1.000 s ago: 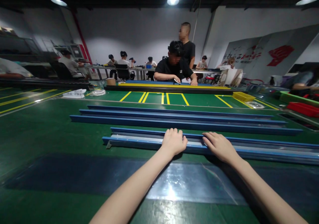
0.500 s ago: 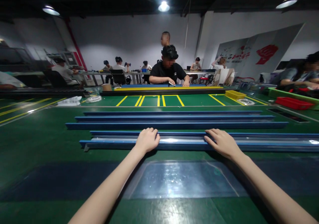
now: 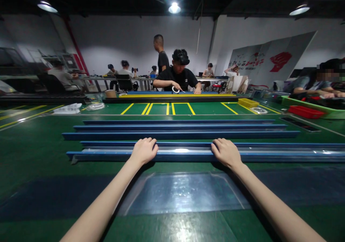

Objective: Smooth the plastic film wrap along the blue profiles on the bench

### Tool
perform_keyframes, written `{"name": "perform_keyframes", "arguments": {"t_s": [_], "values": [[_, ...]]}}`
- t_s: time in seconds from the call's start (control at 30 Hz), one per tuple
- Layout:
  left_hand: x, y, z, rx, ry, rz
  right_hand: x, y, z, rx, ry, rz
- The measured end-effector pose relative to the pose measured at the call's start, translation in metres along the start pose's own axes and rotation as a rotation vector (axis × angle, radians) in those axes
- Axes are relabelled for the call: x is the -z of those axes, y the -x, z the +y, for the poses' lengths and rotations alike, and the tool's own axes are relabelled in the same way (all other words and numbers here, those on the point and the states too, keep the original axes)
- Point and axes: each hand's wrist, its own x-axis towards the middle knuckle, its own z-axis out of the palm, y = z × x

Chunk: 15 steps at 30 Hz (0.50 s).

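Observation:
A long blue channel-shaped rail (image 3: pixel 185 156) lies crosswise before me on the green table, shiny clear film showing in its trough. Around its left half, my left hand (image 3: pixel 144 150) is closed, thumb toward the middle and fingers over the far edge. Farther right, my right hand (image 3: pixel 226 152) also grips the rail, fingertips bent down into it and partly hidden. Just beyond, more blue rails (image 3: pixel 178 135) run roughly parallel, apart from both hands. Under my forearms, a clear plastic sheet (image 3: pixel 185 195) lies flat and reflects the lamps.
Yellow tape lines (image 3: pixel 167 109) mark the table farther off. Yellow and dark strips (image 3: pixel 178 99) lie before a co-worker in black (image 3: pixel 185 77), who holds a white ring-shaped item. At right are a yellow tray (image 3: pixel 247 103), a red tray (image 3: pixel 306 111) and a dark flat panel (image 3: pixel 300 124).
The front rail has slid left against the rails behind it, both hands moving with it. My right fingers have drawn in. A person at the back has walked left; the view has turned slightly.

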Motion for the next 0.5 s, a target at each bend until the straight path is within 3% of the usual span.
{"name": "perform_keyframes", "arguments": {"t_s": [0.13, 0.5], "values": [[0.002, -0.003, 0.014, -0.016, -0.004, 0.017, 0.004, -0.002, -0.010, -0.022, -0.010, -0.017], [0.008, -0.022, 0.088, -0.140, 0.141, 0.070, 0.010, -0.011, -0.053, -0.067, -0.037, -0.034]]}}
